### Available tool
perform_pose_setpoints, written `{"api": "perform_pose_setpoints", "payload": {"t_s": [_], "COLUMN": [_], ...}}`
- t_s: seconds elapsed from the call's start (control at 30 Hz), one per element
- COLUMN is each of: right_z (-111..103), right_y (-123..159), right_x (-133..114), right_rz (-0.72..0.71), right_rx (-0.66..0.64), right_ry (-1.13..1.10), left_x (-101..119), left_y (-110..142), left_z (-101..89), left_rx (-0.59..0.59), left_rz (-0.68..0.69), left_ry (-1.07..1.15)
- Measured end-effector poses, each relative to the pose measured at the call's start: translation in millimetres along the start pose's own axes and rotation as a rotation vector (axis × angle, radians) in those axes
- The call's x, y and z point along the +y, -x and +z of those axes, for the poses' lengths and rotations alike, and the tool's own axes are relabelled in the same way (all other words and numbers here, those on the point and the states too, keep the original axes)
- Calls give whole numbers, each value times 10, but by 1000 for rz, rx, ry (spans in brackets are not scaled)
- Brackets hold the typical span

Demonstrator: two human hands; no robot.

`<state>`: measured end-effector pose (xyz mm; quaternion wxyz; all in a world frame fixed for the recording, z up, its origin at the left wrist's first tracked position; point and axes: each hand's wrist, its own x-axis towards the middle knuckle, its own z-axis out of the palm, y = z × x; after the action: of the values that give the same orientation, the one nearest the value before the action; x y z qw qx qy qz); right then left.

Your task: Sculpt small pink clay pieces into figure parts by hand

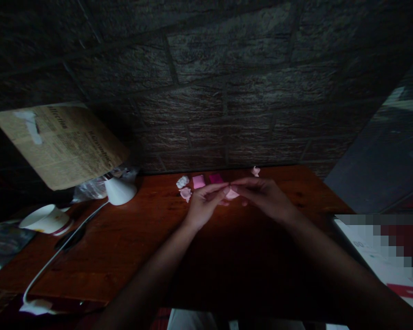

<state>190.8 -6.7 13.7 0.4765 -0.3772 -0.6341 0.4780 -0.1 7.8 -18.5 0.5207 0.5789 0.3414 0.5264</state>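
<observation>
Both of my hands meet over the far middle of a dark wooden table (131, 247). My left hand (204, 204) and my right hand (263, 195) pinch a small pale pink piece of paper (231, 194) between their fingertips. Just behind them lie a light pink square (198, 181) and a dark magenta square (215, 178). A white crumpled piece (182, 181) and a pale pink folded piece (186, 194) rest left of my left hand. Another small pink folded piece (255, 171) sits by the wall.
A white desk lamp (119, 190) with a curved neck stands at the left, beside a tipped white cup (46, 219) and a leaning newspaper sheet (64, 144). A dark brick wall (227, 91) closes the far edge. Papers (382, 261) lie at the right.
</observation>
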Motion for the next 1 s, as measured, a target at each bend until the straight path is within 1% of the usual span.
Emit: {"api": "perform_pose_setpoints", "payload": {"t_s": [0.13,0.2,0.33,0.5,0.63,0.83,1.0], "right_z": [45,52,34,-15,-21,0,-4], "right_y": [12,15,12,7,8,11,13], "right_x": [5,-2,-17,0,7,-41,-45], "right_rz": [100,123,97,80,62,47,27], "right_rx": [50,70,49,-16,-10,-31,-40], "right_ry": [-70,-83,-108,-51,-24,-67,-32], "left_x": [7,18,46,59,42,25,8], "left_y": [16,23,27,22,17,10,10], "left_z": [3,6,9,7,4,-21,-28], "left_rx": [-63,-78,-69,-55,-62,-63,-81], "left_rz": [12,13,-2,-27,-29,-48,-53], "left_ry": [-16,-15,0,-1,-8,19,25]}}
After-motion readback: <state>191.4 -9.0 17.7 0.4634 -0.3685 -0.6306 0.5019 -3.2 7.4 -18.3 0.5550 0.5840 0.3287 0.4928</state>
